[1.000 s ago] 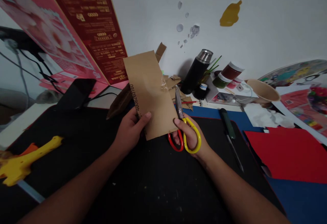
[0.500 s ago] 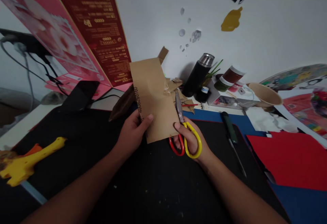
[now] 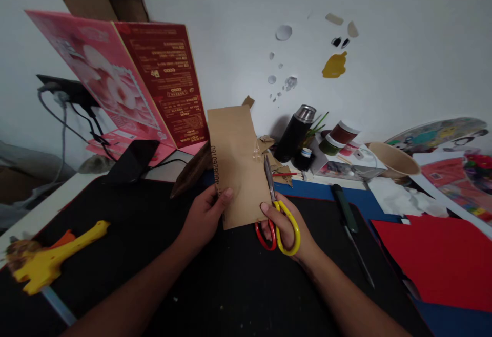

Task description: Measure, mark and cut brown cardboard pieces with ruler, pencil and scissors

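My left hand pinches the lower left edge of a tall strip of brown cardboard and holds it upright over the black mat. My right hand has its fingers through the red and yellow handles of a pair of scissors. The blades point up along the cardboard's right edge and look nearly closed.
A yellow glue gun lies at the left. A green-handled screwdriver and a red sheet lie to the right. Behind stand a black flask, paint jars, a paper cup, cardboard scraps and a pink and red box.
The camera has tilted up, so everything sits lower in the picture. Both hands keep their grips; the cardboard and scissors have barely shifted relative to each other.
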A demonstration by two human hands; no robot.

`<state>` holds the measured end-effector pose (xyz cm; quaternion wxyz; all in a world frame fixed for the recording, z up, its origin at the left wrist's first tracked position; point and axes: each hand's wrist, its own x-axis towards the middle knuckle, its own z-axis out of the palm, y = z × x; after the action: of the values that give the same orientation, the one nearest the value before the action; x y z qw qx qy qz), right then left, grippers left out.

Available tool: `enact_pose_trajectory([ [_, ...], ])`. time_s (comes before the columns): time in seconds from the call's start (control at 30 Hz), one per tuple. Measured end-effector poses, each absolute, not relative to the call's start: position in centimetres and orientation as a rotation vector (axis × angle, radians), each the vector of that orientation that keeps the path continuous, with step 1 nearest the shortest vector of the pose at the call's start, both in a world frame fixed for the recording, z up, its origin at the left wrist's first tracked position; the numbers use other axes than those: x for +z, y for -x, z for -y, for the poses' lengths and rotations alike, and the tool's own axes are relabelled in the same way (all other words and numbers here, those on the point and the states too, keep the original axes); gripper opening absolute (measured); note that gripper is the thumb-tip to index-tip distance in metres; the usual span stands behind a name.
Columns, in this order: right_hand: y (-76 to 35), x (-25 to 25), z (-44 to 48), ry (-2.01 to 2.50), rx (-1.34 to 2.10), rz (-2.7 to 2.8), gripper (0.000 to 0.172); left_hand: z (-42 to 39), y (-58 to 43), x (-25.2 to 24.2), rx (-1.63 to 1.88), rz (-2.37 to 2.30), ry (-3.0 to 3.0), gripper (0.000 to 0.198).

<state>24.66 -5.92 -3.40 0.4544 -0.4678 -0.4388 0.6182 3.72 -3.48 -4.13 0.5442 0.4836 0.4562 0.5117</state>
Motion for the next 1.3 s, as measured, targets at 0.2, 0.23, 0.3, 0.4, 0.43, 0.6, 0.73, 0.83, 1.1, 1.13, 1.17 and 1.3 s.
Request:
enact_pose_trajectory([
  [0.2,-24.6,-3.3,6.1,1.171,1.514,1.105,0.054,3.4,-3.6,-4.2,1.192,-1.057,-1.140,0.065],
  [0.23,-24.6,-3.3,6.1,1.171,1.513,1.107,0.056,3.4,-3.6,-4.2,1.188,-1.052,-1.138,0.065],
  [0.3,-24.6,-3.3,6.1,1.171,1.507,1.111,0.057,3.3,-3.6,-4.1,1.184,-1.042,-1.134,0.066],
  [0.4,-24.5,-3.3,6.2,1.178,1.513,1.115,0.058,3.3,-3.6,-4.0,1.178,-1.030,-1.130,0.066],
  [0.43,-24.5,-3.2,6.2,1.178,1.517,1.117,0.059,3.3,-3.6,-4.0,1.176,-1.029,-1.129,0.066],
  [0.6,-24.5,-3.3,6.4,1.159,1.527,1.155,0.055,3.4,-3.6,-4.0,1.178,-1.050,-1.129,0.070],
  [0.73,-24.4,-3.3,6.4,1.159,1.538,1.160,0.056,3.5,-3.7,-4.0,1.185,-1.073,-1.153,0.070],
  [0.83,-24.3,-3.3,6.4,1.154,1.534,1.159,0.055,3.6,-3.7,-3.9,1.191,-1.087,-1.174,0.066],
  [1.1,-24.4,-3.4,6.4,1.114,1.501,1.169,0.054,4.5,-4.2,-3.1,1.127,-1.072,-1.204,0.067],
  [1.13,-24.4,-3.4,6.4,1.103,1.503,1.179,0.054,4.6,-4.2,-3.1,1.124,-1.079,-1.201,0.066],
  [1.17,-24.4,-3.5,6.4,1.090,1.509,1.191,0.054,4.6,-4.2,-3.1,1.128,-1.089,-1.196,0.066],
  [1.3,-24.6,-3.7,6.3,0.997,1.526,1.218,0.060,4.3,-3.7,-2.8,1.244,-1.167,-1.181,0.068],
])
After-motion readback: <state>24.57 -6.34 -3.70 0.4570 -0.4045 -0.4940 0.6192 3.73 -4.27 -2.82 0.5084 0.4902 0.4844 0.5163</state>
